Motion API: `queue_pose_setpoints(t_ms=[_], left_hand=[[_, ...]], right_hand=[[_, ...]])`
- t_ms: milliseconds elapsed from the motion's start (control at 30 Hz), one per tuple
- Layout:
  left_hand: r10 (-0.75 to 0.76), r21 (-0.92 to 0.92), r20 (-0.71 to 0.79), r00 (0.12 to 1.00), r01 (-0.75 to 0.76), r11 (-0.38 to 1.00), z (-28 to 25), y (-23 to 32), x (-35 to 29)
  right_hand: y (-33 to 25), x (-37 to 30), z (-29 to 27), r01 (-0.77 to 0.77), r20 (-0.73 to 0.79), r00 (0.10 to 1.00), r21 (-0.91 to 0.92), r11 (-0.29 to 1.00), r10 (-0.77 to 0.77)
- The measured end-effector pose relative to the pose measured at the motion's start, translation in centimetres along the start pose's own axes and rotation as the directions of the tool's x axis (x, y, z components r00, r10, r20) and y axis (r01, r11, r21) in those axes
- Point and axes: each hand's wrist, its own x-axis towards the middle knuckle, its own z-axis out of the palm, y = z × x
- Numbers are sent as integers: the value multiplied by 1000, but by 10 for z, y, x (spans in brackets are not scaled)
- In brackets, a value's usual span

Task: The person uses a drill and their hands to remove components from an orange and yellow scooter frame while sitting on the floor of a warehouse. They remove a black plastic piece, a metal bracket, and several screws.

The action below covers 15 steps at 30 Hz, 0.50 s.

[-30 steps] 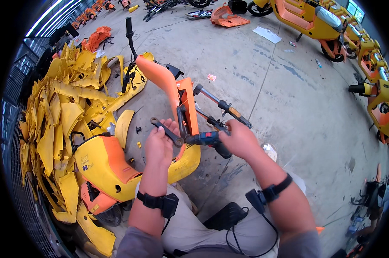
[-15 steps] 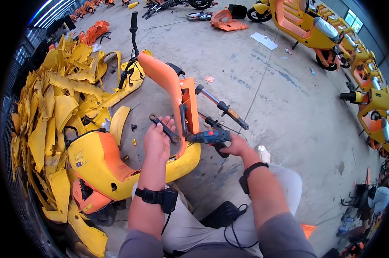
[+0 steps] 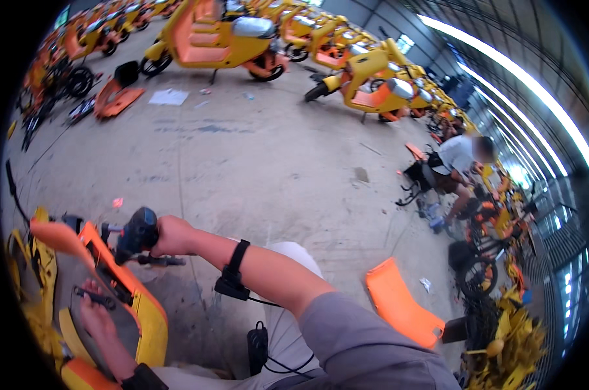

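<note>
At the lower left, my left hand (image 3: 99,322) holds a dark ring-ended wrench (image 3: 99,298) across its fingers, beside the partly stripped yellow and orange scooter (image 3: 154,318). My right hand (image 3: 174,235) is wrapped round the grip of a dark cordless drill (image 3: 138,233). The drill is blurred and stands over the scooter's orange front frame, its nose toward the left; I cannot tell whether its tip touches anything. A dark fork tube (image 3: 161,260) shows below the drill. The handlebar (image 3: 14,188) reaches up at the far left.
Loose orange panel (image 3: 401,302) lies on the floor at my right. A person (image 3: 454,159) bends over scooter parts farther off to the right. Several yellow and orange scooters (image 3: 206,49) stand at the back. White paper (image 3: 169,97) and an orange shell (image 3: 115,99) lie on the floor.
The view has swung to the right, so the scooter and both hands now sit farther left, and the other person and orange panel show more. Both hands keep their tools.
</note>
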Motion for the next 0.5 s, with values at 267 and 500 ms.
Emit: queue_pose_setpoints(t_ms=[267,500], left_hand=[[-327,65,139,935,321,945,66,-23,-44],[-462,154,283,840,436,887,109,-31,-104]], right_hand=[[-38,-120,-85,208,-213,965,977,-51,-151],[6,-125,-107,421,-427,904,892,-163,-2]])
